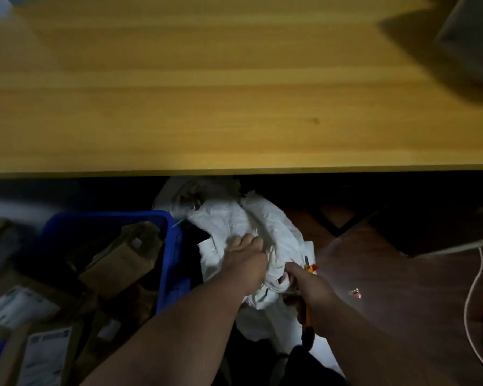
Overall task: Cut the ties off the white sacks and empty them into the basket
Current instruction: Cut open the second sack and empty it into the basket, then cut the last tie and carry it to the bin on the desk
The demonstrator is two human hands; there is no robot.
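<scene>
1. We see a crumpled white sack (251, 227) on the floor below the front edge of a yellow wooden tabletop (234, 93), which spans the whole width of the view.
2. The sack lies just to the right of a blue plastic basket (170, 246); its cloth is close to the basket's right rim, though we cannot tell if they touch.
3. The left hand (246, 257) lies on the middle of the sack with its fingers bent into the cloth, gripping a fold.
4. The right hand (310, 285) is clamped round an orange-handled cutter (308, 316), whose tip (310, 267) sits against the sack's right side, near the left hand.
5. The basket holds brown cardboard boxes (126, 254) piled up to its rim, leaving little open room inside.
6. More cartons (25, 316) crowd the lower left corner, next to the basket.
7. To the right of the sack, a dark reddish-brown surface (402, 288) lies open, with a pale cable (471, 302) curving along its far right side.
8. A grey object (471, 43), blurred, sits at the tabletop's upper right corner; the rest of the top is bare.
9. White labels (45, 355) show on the cartons, but the print is too blurred and dim for us to read.
</scene>
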